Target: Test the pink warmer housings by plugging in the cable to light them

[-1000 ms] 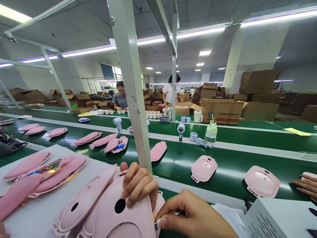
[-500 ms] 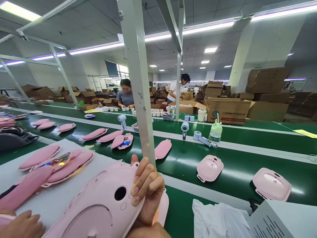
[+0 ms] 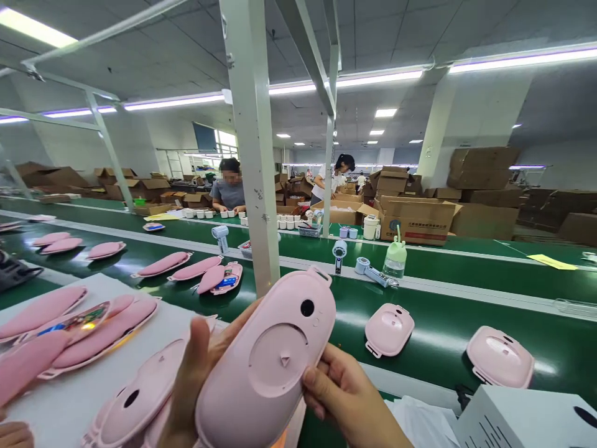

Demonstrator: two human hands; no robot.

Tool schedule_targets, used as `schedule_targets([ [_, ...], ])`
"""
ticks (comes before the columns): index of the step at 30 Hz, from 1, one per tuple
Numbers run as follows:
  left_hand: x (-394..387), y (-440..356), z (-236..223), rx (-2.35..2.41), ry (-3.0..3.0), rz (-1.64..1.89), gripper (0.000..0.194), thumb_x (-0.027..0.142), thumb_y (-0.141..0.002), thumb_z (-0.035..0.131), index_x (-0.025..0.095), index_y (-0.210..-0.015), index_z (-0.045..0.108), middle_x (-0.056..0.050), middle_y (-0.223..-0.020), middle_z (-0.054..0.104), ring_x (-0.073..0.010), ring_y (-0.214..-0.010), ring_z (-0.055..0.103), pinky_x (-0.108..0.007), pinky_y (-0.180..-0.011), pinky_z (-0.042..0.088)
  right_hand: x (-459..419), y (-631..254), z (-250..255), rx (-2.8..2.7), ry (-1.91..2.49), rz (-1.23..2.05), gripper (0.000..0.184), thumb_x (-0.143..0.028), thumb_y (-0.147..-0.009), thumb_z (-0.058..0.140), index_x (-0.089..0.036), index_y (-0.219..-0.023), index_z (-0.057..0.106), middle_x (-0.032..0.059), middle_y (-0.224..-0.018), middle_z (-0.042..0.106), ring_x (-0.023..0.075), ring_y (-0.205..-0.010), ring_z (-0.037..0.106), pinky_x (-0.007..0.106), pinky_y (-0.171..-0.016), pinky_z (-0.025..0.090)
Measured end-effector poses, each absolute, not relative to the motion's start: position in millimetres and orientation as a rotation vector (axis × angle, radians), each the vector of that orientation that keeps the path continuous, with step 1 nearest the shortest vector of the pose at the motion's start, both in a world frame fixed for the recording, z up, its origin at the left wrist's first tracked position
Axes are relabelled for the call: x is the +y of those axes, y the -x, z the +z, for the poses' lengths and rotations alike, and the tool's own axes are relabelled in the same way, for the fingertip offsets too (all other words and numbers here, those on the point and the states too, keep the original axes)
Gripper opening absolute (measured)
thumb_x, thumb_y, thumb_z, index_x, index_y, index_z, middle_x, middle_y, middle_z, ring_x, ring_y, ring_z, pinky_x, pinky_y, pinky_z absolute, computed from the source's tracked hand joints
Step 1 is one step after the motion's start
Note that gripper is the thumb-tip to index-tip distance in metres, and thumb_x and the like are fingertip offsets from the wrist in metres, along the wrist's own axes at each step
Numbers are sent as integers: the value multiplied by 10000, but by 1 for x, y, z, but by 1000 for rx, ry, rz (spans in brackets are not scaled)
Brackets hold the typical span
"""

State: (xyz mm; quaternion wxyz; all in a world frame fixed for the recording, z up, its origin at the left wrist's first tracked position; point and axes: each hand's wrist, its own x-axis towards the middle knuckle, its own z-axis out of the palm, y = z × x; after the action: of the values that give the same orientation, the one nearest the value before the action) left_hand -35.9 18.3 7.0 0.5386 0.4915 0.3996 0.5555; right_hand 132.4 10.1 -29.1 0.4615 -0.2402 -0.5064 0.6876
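I hold a pink plastic casing (image 3: 270,361) with a round recess and a small dark hole up in front of me, tilted up to the right. My left hand (image 3: 191,379) grips its lower left side, thumb raised along the edge. My right hand (image 3: 349,404) holds its lower right edge with the fingertips. Below it, more pink casings (image 3: 135,398) lie stacked on a white mat (image 3: 69,398). Part of another hand (image 3: 13,434) shows at the bottom left corner; I cannot tell whose it is.
A white post (image 3: 254,186) stands just behind the casing. Two pink casings (image 3: 389,328) (image 3: 500,364) lie on the green conveyor (image 3: 420,298), with several more to the left. A white box (image 3: 517,417) sits bottom right. Two people (image 3: 228,186) (image 3: 336,174) work across the line.
The casing has been lifted off the stack and turned upright to face me. My right hand now holds its edge; the small tool it held a second ago is no longer visible.
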Motion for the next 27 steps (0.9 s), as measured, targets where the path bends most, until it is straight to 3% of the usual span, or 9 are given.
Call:
schedule_targets([
  [3,16,45,4,868,-1029,1220,811,543,-509,845,227,-1224,632,-66,-976,765,-274,-765,711,-287,-612,563,8,-159,-18,-1484,475,1723,477,-558,-824,655,-126,-1022,607,-34,-681,467,67,-554,357,197,-532,300],
  [5,16,47,2,878,-923,1221,754,411,-577,857,235,-1260,593,-47,-964,770,-214,-706,703,-238,-590,560,8,-166,-21,-1640,499,1693,519,-542,-874,590,-146,-1202,523,-1,-741,535,96,-599,456,210,-560,369],
  [7,16,45,-1,918,-885,1273,665,404,-639,828,227,-1238,597,-35,-988,767,-195,-740,698,-217,-612,568,9,-165,-28,-1717,641,1581,546,-519,-902,539,-171,-1298,402,24,-780,592,125,-611,535,224,-552,424],
  [10,15,38,-8,989,-957,1319,567,445,-708,773,234,-1209,611,-23,-1091,744,-216,-913,689,-211,-726,568,11,-161,-36,-1763,852,1445,446,-460,-923,485,-174,-1245,374,0,-692,609,119,-509,540,209,-487,443],
  [14,15,37,-15,1068,-1135,1337,650,529,-724,729,251,-1292,580,-6,-1247,676,-243,-1202,565,-184,-915,493,14,-161,-40,-1789,895,1441,432,-408,-923,491,-188,-1270,357,-15,-671,629,87,-412,504,172,-420,425],
  [17,20,40,-11,1085,-1306,1318,632,549,-715,725,260,-1266,616,8,-1308,637,-247,-1272,504,-177,-968,456,16,-164,-38,-1692,772,1528,484,-441,-926,502,-210,-1310,320,-2,-730,654,75,-405,524,166,-418,443],
  [21,30,34,-4,942,-1331,1361,550,542,-692,749,283,-1170,674,18,-1233,681,-216,-1184,570,-140,-884,479,22,-172,-29,-1669,786,1463,415,-446,-905,536,-172,-1202,441,10,-719,645,92,-463,565,168,-438,429],
  [24,33,23,-4,967,-1256,1463,571,565,-679,743,269,-1161,663,10,-1236,676,-228,-1153,579,-163,-896,470,28,-176,-23,-1717,997,1262,227,-355,-906,513,-146,-977,563,-3,-637,594,98,-479,533,177,-449,400],
  [27,35,14,-8,1098,-1348,1417,656,619,-688,697,241,-1217,609,-15,-1261,655,-242,-1140,580,-182,-898,468,32,-180,-21,-1760,1094,1160,194,-296,-893,476,-152,-799,564,-17,-586,533,95,-445,472,186,-427,366],
])
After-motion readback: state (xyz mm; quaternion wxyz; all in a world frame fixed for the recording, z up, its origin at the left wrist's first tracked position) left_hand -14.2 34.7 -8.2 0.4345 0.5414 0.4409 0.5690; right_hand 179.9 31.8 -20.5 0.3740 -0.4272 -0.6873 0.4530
